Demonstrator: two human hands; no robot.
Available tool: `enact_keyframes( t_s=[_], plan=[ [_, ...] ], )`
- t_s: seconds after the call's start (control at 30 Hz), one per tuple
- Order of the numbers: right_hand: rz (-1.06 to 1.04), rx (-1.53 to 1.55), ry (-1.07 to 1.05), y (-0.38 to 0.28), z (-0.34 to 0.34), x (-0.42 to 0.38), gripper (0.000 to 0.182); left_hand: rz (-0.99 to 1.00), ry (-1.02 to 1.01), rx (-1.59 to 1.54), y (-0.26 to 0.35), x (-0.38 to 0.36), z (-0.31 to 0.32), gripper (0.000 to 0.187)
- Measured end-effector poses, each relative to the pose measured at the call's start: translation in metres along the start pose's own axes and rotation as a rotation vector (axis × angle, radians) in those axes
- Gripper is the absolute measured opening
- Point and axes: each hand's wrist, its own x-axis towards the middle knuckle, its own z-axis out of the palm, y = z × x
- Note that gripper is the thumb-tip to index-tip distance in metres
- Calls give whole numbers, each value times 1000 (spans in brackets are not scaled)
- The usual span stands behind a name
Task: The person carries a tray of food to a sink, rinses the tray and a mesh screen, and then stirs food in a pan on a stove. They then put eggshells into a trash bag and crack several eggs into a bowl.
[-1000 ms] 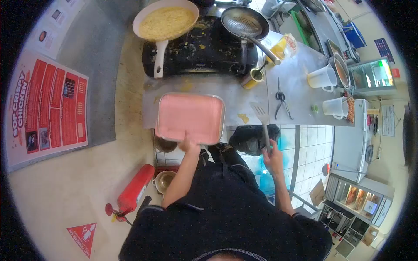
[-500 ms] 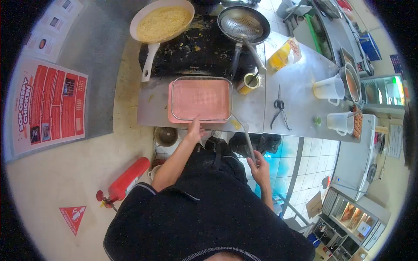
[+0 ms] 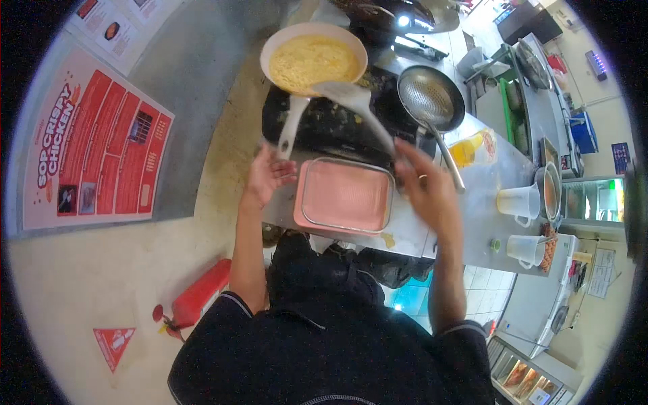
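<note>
My right hand (image 3: 426, 191), blurred by motion, is closed around the handle of a spatula (image 3: 352, 98). The spatula's pale blade overlaps the near rim of a light-coloured frying pan (image 3: 295, 121) in this view; whether it touches cannot be told. A yellow, egg-like layer (image 3: 314, 61) covers the pan's bottom. Just below the end of the pan's handle is my left hand (image 3: 266, 177), open with its fingers apart and nothing in it. Between my hands, a pink tray (image 3: 304, 209) lies on the counter with a wire-rimmed pink strainer basket (image 3: 347, 196) on it.
A dark pan with a perforated skimmer (image 3: 432, 101) stands on the stove's right. Beyond it are a yellow oil pouch (image 3: 467, 150) and two plastic measuring jugs (image 3: 518, 201) on the steel counter (image 3: 476, 223). A red fire extinguisher (image 3: 202, 293) is at the lower left.
My right hand has lifted the spatula from beside my body up to the pan. My left hand has left the tray's front edge and moved toward the pan handle. The camera view has shifted.
</note>
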Motion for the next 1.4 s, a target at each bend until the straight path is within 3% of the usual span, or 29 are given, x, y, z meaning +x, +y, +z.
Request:
enact_keyframes(
  t_s=[0.03,0.1,0.2,0.3,0.43,0.5,0.63,0.77,0.8,0.87,0.9,1.0,1.13,1.23,1.27,1.4],
  plan=[
    [-139,-99,79,-4,4,37,34,-14,-72,38,10,12,1,36],
    [44,-306,-52,-55,0,102,30,-47,-218,116,24,33,3,34],
    [-22,-635,-199,-66,23,169,28,-106,-220,202,22,63,0,31],
    [-88,-780,-575,-114,27,197,27,-145,-253,185,31,66,14,28],
    [37,-674,-420,-85,81,201,26,-155,-296,124,26,73,15,25],
    [209,-629,-312,-69,110,200,26,-144,-274,142,27,68,19,23],
    [156,-478,-129,-33,141,215,30,-188,-251,195,33,66,22,20],
    [70,-487,-184,-37,140,249,30,-182,-273,170,30,67,18,19],
    [-38,-570,-204,-5,149,266,30,-176,-282,156,30,67,18,19],
    [24,-553,-182,-3,152,284,29,-148,-297,165,24,71,15,20],
    [53,-544,-171,-2,152,292,29,-133,-303,169,22,73,13,20],
    [-135,-583,-136,-3,136,311,31,-150,-336,141,24,71,12,22],
    [-255,-728,-248,-47,84,316,37,-160,-304,176,27,70,15,24],
    [-306,-659,-262,-50,53,318,37,-149,-295,182,23,70,14,25],
    [-231,-734,-266,-57,47,316,38,-142,-295,184,22,71,14,25],
    [-267,-914,-330,-14,31,335,25,-130,-256,181,23,69,15,26]
  ],
)
